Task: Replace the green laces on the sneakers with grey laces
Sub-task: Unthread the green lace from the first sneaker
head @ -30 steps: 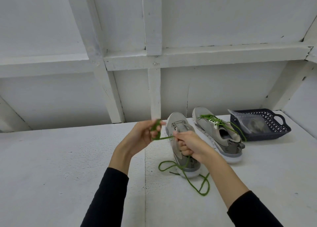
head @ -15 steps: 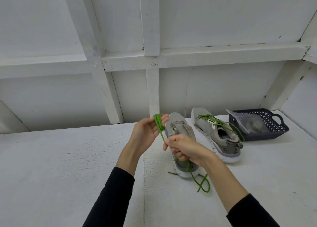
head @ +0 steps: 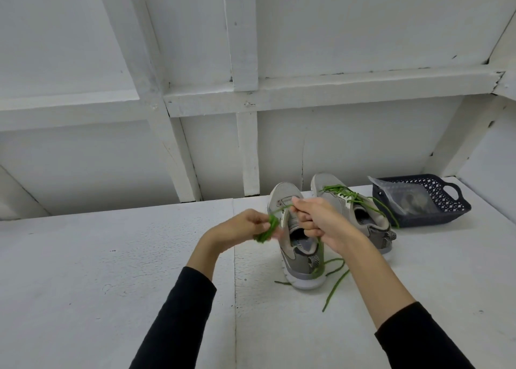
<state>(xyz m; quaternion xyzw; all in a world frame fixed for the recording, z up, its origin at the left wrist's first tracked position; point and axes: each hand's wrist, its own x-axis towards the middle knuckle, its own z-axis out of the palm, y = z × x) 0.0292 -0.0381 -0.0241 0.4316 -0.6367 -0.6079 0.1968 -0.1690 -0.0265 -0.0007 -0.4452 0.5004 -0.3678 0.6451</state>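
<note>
Left hand (head: 245, 229) clenched on bundled loose green lace (head: 267, 229); right hand (head: 318, 220) pinches its strand above unlaced grey mesh sneaker (head: 296, 245) on white table (head: 111, 271). 2nd grey sneaker (head: 354, 209) keeps green lacing, beside dark plastic basket (head: 446, 201).

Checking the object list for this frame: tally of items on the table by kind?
Sneakers: 2 (unlaced; laced)
Green laces: 2 (loose, held by both hands; threaded)
Dark basket: 1
Clear plastic bag: 1
Total: 6
</note>
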